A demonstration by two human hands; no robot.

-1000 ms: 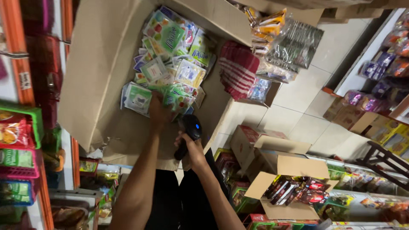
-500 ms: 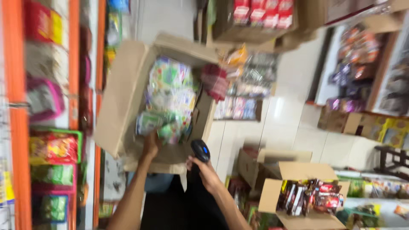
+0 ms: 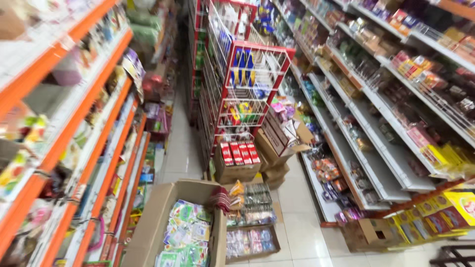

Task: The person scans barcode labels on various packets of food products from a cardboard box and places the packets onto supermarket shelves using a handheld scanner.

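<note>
Neither of the hands is in view, so their grip cannot be told. The open cardboard box (image 3: 153,222) of green and white packets (image 3: 185,240) sits on the floor, its lower part cut off; blur probably hides detail.

Narrow shop aisle, white tiled floor (image 3: 302,232), glossy under even indoor light. Left side: orange-edged shelving (image 3: 74,148) ran the length of the aisle, packed with goods. Right side: white shelving (image 3: 386,143), also stocked. Mid-aisle stood a red wire rack (image 3: 242,89) with stacked brown cartons (image 3: 269,158) at its base. View was slightly blurred.
</note>
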